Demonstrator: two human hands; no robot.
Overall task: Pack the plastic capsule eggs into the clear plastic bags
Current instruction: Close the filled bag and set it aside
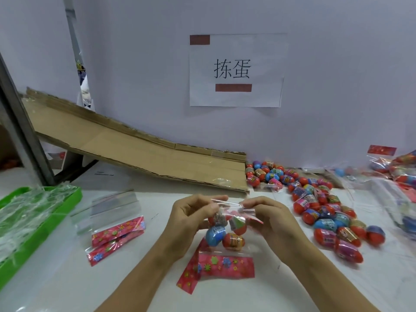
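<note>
Both hands meet at the centre of the white surface [67,278], lifted a little above it. The left hand [191,218] and the right hand [267,218] each pinch the top edge of a clear plastic bag [227,204] between thumb and fingers, so both are closed on the bag's mouth. Inside the bag hang several plastic capsule eggs: a blue one [215,235], a red one [233,241], and a green-and-red one [238,224] are plain to see, with at least one more behind them, partly hidden by the left fingers.

Just below the hands, toward 6 o'clock, lie two empty bags with red flowered header strips [227,266], one crossing the other. At 9 o'clock from the hands is a small stack of the same empty bags [117,219], clear parts pointing away, flowered strips nearer the person. Further out at 9 o'clock a green tray [74,199] holds crumpled clear film.

At 3 o'clock, and running up to 2 o'clock, a loose heap of capsule eggs [324,212] in red, blue, pink and purple spreads across the surface. Beyond it, at the right edge, filled bags [398,167] lie in a pile.

At 11 o'clock a flattened cardboard sheet [135,149] slopes down from the left to the surface. On the wall at 12 o'clock a paper sign [236,70] carries two printed characters.
</note>
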